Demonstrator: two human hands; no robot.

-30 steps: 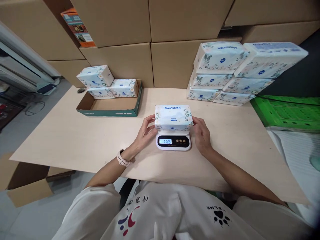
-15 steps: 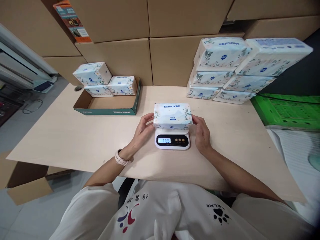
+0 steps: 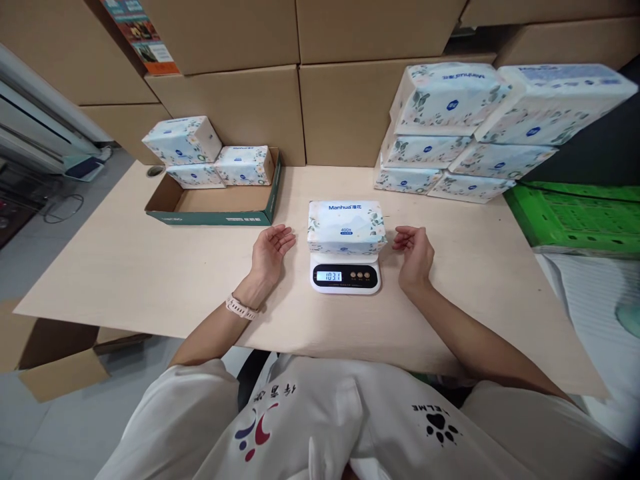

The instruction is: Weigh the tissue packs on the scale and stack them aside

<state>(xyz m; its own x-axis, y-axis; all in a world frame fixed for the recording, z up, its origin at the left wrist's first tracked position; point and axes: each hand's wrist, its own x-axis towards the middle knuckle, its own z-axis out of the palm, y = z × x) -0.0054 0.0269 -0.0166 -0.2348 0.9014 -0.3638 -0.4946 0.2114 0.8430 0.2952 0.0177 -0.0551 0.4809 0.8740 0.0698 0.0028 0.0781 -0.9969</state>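
Observation:
A white tissue pack (image 3: 346,226) with blue lettering and a leaf print lies on a small white digital scale (image 3: 345,275) whose lit display reads 1031. My left hand (image 3: 269,250) rests on the table just left of the pack, fingers loosely apart, holding nothing. My right hand (image 3: 416,253) hovers just right of the pack, fingers relaxed and apart, also empty. Neither hand touches the pack.
A shallow green-edged cardboard tray (image 3: 215,205) at the back left holds three tissue packs (image 3: 205,157). Several packs are stacked at the back right (image 3: 465,133). Brown cartons (image 3: 300,100) line the back wall. A green crate (image 3: 575,217) sits beyond the table's right edge.
Both hands have let go of the tissue pack and drawn away to its sides. The scale reading has dropped from 1125 to 1031.

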